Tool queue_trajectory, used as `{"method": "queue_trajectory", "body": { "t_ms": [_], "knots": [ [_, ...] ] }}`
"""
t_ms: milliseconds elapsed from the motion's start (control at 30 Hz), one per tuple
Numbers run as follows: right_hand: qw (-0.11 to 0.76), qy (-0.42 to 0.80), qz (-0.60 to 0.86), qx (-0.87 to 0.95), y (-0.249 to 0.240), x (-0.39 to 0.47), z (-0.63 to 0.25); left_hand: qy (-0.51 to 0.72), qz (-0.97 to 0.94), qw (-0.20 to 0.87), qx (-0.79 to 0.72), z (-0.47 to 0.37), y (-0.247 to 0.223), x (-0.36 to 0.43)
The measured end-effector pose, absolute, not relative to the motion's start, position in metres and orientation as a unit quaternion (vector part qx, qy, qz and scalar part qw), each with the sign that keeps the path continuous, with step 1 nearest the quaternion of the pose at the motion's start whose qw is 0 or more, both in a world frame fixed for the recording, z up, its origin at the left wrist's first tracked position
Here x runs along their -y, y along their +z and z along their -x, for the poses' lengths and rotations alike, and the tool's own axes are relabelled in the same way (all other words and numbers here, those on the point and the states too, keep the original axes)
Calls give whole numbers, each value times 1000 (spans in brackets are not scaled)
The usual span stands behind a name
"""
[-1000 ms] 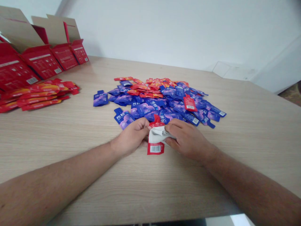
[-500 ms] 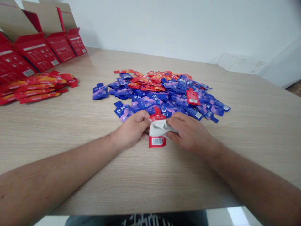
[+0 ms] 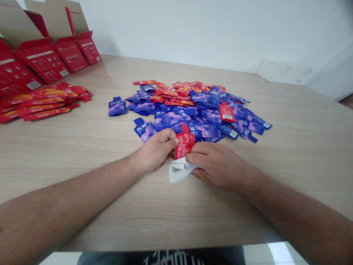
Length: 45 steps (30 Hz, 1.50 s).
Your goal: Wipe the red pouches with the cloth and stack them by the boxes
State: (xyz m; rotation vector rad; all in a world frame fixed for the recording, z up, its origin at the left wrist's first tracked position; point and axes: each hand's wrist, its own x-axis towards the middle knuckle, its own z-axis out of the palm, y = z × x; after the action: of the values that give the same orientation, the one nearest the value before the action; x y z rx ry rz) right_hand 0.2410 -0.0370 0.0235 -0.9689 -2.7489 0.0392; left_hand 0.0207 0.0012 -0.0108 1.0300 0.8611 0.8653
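Note:
A red sachet with pale print is pinched at its left edge by my left hand, thumb on top. My right hand is closed on a folded white cloth, which lies over the lower end of the sachet and hides the barcode there. The sachet's narrow neck points away from me, toward a heap of blue-purple sachets. Orange-red sachets lie on the far part of that heap. Another red sachet rests on its right side, barcode up.
Open red cartons with raised flaps stand in a row at the back left. Before them lies a stack of orange-red sachets. One blue sachet sits apart, left of the heap. A white wall borders the wooden table.
My right hand has drawn the cloth down the sachet toward me, baring its printed middle and covering the barcode end. My left hand keeps its hold in the same place.

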Motion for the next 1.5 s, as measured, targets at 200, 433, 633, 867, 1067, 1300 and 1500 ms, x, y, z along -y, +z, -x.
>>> {"method": "queue_trajectory", "body": {
  "t_ms": [200, 433, 633, 867, 1067, 1300, 1500],
  "knots": [
    [162, -10, 413, 896, 24, 30, -247, 389, -449, 697, -401, -21, -9, -3],
    [136, 13, 372, 918, 23, 28, -250, 385, -451, 706, -388, -19, -9, -3],
    [146, 21, 363, 920, 22, 29, -248, 389, -457, 702, -385, -19, -11, -2],
    [180, -11, 439, 880, 21, 26, -249, 359, -492, 694, -383, -16, -17, -4],
    [143, 3, 373, 917, 21, 30, -246, 357, -525, 682, -363, -14, -18, -5],
    [189, -17, 457, 869, 21, 26, -249, 352, -527, 671, -384, -15, -17, -4],
    [161, 5, 414, 896, 21, 29, -246, 359, -526, 676, -370, -15, -16, -3]
  ]
}}
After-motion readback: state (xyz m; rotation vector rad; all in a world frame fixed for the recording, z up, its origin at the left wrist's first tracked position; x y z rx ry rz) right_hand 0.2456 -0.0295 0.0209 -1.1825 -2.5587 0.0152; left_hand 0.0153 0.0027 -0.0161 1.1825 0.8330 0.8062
